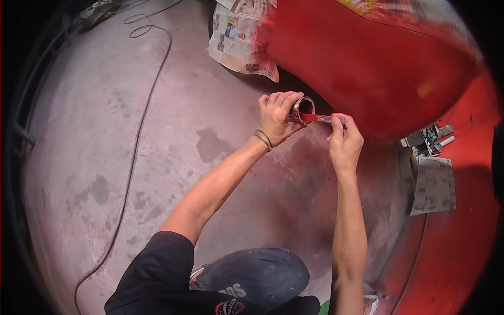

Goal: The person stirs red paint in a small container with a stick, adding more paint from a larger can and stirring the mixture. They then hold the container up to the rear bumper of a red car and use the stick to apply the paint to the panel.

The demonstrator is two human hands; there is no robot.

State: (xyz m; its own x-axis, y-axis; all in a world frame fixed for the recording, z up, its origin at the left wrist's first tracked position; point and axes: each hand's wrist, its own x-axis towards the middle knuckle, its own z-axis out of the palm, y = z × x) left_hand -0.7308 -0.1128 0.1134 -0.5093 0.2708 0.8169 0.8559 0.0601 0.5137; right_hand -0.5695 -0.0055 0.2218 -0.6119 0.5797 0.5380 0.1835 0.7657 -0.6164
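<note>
My left hand [278,113] is wrapped round a small metal can [304,107], which is tipped with its open mouth toward the right. Red paint coats the can's inside. In my right hand [345,137] is a flat stick [320,118], pinched near its outer end between thumb and fingers. The stick's red-coated far end reaches the mouth of the can. Both hands are above the floor, beside a large red car panel [378,68].
Paint-spattered newspaper [239,39] covers the wheel area. A long hose [137,142] winds over the stained concrete floor [173,157]. At the right are a gun-like metal tool [426,140] and a newspaper sheet [433,186]. My bent knee [262,273] is below.
</note>
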